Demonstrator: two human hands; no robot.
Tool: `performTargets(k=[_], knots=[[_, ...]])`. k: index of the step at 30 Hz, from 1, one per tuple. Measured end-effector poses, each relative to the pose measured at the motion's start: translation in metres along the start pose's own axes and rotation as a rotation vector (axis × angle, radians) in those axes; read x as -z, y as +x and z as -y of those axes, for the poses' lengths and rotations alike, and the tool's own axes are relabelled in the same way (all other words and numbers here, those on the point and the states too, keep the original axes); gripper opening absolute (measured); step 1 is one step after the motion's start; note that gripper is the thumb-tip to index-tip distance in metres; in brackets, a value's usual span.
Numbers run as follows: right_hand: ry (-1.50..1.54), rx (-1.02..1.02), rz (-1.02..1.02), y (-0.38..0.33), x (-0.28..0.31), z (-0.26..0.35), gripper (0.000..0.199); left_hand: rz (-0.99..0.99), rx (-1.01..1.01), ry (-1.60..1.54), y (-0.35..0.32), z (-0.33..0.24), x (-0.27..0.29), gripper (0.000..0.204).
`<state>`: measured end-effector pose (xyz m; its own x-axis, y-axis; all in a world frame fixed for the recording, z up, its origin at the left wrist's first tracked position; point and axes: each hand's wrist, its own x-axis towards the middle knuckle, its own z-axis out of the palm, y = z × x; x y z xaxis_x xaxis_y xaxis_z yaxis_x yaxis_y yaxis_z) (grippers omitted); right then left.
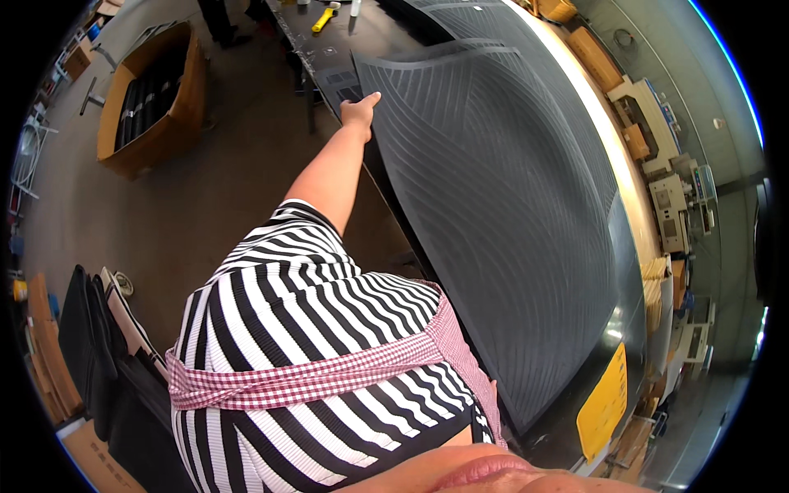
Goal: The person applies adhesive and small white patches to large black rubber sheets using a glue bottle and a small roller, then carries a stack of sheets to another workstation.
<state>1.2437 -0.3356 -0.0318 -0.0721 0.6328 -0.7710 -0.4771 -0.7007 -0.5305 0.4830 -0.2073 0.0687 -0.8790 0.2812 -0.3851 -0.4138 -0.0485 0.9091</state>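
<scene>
A large dark grey mat (pixel 493 222) with curved ribbed lines lies along the worktable in front of me, its far edge raised and wavy. My left hand (pixel 359 113) reaches out to the mat's far left edge, thumb on top, fingers closed round that edge. Only a sliver of my right hand (pixel 494 389) shows by the mat's near end, beside my checked apron (pixel 464 349); its fingers are hidden.
More dark sheeting (pixel 460 18) lies beyond the mat. A yellow-handled tool (pixel 325 18) rests on the far tabletop. A yellow sheet (pixel 604 403) is at the near right. On the floor at left stands a cardboard box (pixel 174 123) with black rolls. Someone's legs (pixel 220 20) show behind.
</scene>
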Motion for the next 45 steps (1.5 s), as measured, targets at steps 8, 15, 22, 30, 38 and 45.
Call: performTargets(k=[8, 15, 22, 30, 38, 45], knots=[[-0.037, -0.067, 0.484, -0.058, -0.164, -0.027, 0.073, 0.606, 0.137, -0.014, -0.049, -0.007, -0.017, 0.024], [0.594, 0.589, -0.031, -0.024, -0.151, 0.029, 0.090, 0.813, 0.202, -0.482, -0.070, -0.065, -0.054, 0.017], [0.315, 0.588, -0.181, -0.016, 0.036, 0.078, 0.054, 0.332, -0.105, 0.418, -0.011, 0.063, 0.021, 0.055], [-0.487, 1.049, -0.449, -0.102, -0.068, 0.213, 0.055, 0.019, -0.006, 0.456, -0.013, 0.064, 0.012, 0.068], [-0.118, 0.981, -0.565, -0.139, 0.021, 0.164, 0.056, 0.016, -0.334, 0.524, -0.076, 0.096, -0.003, 0.063], [0.059, 0.674, -0.523, -0.029, 0.078, 0.102, 0.048, -0.026, -0.589, 0.767, -0.062, 0.114, 0.005, 0.047]])
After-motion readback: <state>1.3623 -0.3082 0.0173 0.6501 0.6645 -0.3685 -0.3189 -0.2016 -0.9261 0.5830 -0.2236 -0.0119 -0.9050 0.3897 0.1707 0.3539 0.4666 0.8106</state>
